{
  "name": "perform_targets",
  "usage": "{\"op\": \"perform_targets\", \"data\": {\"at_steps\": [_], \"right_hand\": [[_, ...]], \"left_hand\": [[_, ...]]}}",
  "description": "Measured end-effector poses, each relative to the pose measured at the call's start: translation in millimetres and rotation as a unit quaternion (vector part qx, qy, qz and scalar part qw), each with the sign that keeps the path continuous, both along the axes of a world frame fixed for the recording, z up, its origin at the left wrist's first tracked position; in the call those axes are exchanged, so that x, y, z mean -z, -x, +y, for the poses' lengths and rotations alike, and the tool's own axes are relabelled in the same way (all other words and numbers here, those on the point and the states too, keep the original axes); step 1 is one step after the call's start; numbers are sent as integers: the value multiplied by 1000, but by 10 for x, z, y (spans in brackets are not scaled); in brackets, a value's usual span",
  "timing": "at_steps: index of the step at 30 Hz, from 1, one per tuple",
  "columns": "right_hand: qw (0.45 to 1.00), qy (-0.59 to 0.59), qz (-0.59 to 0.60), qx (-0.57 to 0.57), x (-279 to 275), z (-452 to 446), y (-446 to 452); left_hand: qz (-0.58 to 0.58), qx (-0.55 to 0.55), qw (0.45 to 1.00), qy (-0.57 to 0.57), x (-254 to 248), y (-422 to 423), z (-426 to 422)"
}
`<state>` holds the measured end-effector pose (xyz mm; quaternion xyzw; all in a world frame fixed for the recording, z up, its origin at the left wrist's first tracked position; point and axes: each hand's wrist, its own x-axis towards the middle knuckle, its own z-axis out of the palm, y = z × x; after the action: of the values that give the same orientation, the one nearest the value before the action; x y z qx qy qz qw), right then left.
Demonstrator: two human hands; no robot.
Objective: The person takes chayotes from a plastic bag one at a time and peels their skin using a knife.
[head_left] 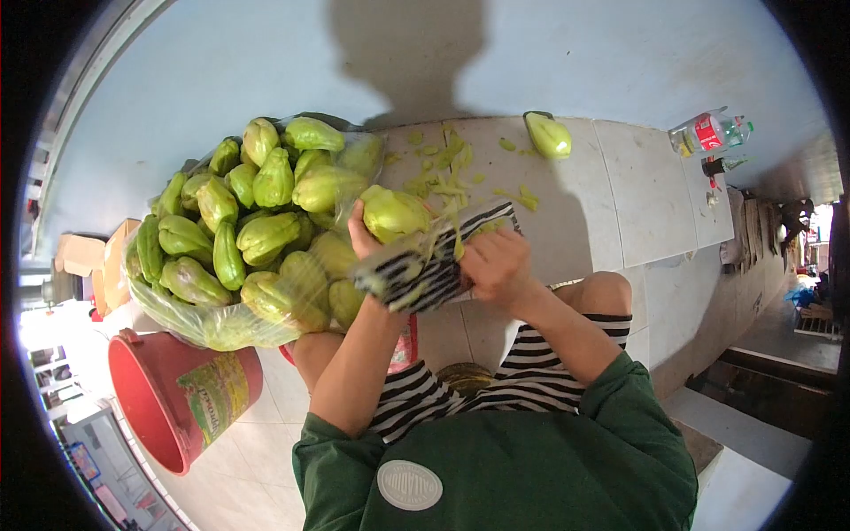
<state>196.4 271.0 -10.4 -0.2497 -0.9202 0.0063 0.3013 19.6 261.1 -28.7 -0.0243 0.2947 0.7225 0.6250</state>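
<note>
My left hand [361, 232] is wrapped round a pale green chayote [395, 214], part of its skin cut away. My right hand [498, 270] grips a cleaver [409, 276]; its handle is hidden in the fist. The broad blade lies across the front of the chayote, mirrors the striped shorts and carries bits of green peel. Left of my hands, a large clear plastic bag [217, 326] is heaped with several whole chayotes [268, 235]. Peel scraps [447, 168] are scattered on the tiled ledge [553, 221] beyond the blade. Another chayote [549, 135], smooth and pale, lies farther back.
A red bucket [150, 398] lies tipped at lower left, near cardboard boxes [111, 261]. Plastic bottles [708, 133] lie at the ledge's right end. A wall [567, 62] rises behind the ledge. My knees [606, 292] are bent against its front.
</note>
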Motion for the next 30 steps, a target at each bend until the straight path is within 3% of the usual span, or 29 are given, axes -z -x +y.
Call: {"op": "perform_targets", "data": {"at_steps": [2, 4, 8, 10, 12, 14, 16, 18, 20, 30], "right_hand": [[998, 18, 5, 64, 94, 86, -49], [998, 11, 11, 59, 64, 76, -49], [999, 16, 24, 34, -43, -5, -9], [998, 48, 18, 49, -5, 34, -49], [995, 72, 13, 62, 37, 71, -77], [985, 130, 20, 113, 74, 100, -93], [989, 128, 25, 68, -31, 99, -125], [990, 135, 27, 21, -106, 47, -138], [994, 102, 47, 12, -123, -2, -96], [988, 134, 27, 71, -24, 65, -148]], "left_hand": [[-22, -19, 999, 22, 27, 10, -2], [-6, -12, 1000, 17, -158, -16, -31], [-35, 35, 996, -69, 128, 35, -4], [-41, 45, 996, -68, 8, 11, -38], [13, -27, 999, 19, -194, -49, -38], [-32, -48, 997, 46, -262, -55, -21], [-9, -46, 999, -6, -240, -44, -10], [8, -54, 998, 15, -186, -27, 8], [8, 21, 998, -67, -62, 33, -1], [3, -52, 999, 9, -389, -64, -10]]}}
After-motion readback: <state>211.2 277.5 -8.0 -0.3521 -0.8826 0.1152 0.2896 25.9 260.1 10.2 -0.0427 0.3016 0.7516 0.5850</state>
